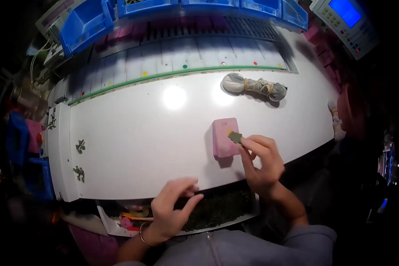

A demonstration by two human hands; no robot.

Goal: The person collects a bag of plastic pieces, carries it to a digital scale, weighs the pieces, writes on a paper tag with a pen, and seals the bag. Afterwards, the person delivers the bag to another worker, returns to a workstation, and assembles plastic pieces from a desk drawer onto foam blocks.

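Observation:
Between the thumb and fingers of my right hand is a small dark green piece, held over the lower right part of a stack of pink cards. The top card bears a handwritten mark and a yellow spot. My left hand hovers at the table's front edge, fingers apart and curved, with nothing in it. Below it an open drawer holds a mass of dark green pieces. Two small clusters of green pieces lie at the table's left side.
A tied cloth bundle lies behind the pink stack. Blue bins line the back, above a slotted white rack with a green edge strip. A device with a blue screen stands back right. A white ledge borders the left.

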